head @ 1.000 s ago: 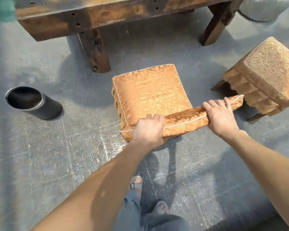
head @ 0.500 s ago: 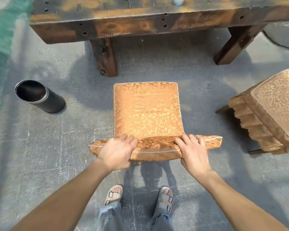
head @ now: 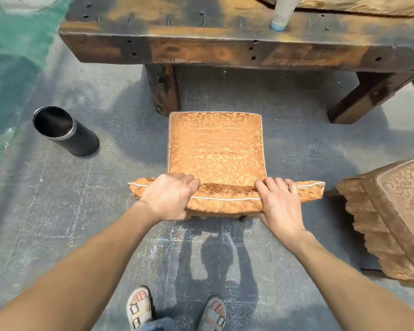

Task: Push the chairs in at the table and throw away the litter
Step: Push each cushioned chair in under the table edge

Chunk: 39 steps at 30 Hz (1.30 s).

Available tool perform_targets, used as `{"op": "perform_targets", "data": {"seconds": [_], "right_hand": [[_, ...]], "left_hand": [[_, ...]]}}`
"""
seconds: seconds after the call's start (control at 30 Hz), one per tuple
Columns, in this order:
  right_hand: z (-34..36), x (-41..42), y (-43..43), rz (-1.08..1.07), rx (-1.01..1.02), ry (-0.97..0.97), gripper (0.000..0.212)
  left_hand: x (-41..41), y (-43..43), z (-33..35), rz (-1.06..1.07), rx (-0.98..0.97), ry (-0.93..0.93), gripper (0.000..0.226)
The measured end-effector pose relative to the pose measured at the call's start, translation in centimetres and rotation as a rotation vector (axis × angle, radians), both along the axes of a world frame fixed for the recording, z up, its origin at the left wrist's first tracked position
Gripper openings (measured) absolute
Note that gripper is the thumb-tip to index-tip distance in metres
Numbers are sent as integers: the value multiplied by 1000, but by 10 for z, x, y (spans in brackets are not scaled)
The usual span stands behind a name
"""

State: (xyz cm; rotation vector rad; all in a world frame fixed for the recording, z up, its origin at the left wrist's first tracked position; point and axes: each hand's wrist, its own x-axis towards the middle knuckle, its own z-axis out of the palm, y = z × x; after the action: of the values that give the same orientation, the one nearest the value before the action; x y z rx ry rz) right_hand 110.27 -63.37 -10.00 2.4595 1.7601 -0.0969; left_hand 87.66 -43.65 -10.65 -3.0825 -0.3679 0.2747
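Left hand (head: 170, 198) and right hand (head: 281, 206), fingers clamped over the backrest top, hold the covered chair (head: 216, 149) squarely facing the bench (head: 201, 47), seat front just short of its edge. Open floor between the bench legs admits it; the second chair (head: 392, 220) remains out, and the bottle (head: 281, 14), possibly litter, awaits the bin (head: 65, 131).

Both bare forearms reach up from the lower corners of the frame toward its centre, converging slightly. The left hand (head: 169, 198) sits just left of centre, palm down, fingers curled forward over the chair's top edge (head: 225, 195) and knuckles raised. The right hand (head: 281, 204) sits just right of centre, also palm down, fingers bent and clamped on the same edge. At the bottom centre, two sandalled feet (head: 139, 306) point forward.
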Motion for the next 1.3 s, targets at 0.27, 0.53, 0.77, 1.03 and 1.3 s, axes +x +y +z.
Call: {"op": "perform_targets", "data": {"seconds": [0.27, 0.53, 0.77, 1.03, 1.3], "right_hand": [[-1, 44, 52, -14, 59, -16, 66], [-3, 99, 119, -1, 78, -16, 66], [-2, 144, 179, 12, 88, -15, 66], [-6, 179, 230, 34, 71, -51, 67], [3, 201, 230, 30, 1, -13, 69]], "left_hand": [[50, 59, 0, 43, 20, -21, 35], [101, 117, 3, 65, 21, -72, 42], [144, 174, 4, 72, 79, -49, 32], [177, 224, 1, 55, 77, -101, 39], [198, 220, 2, 38, 5, -15, 36]]}}
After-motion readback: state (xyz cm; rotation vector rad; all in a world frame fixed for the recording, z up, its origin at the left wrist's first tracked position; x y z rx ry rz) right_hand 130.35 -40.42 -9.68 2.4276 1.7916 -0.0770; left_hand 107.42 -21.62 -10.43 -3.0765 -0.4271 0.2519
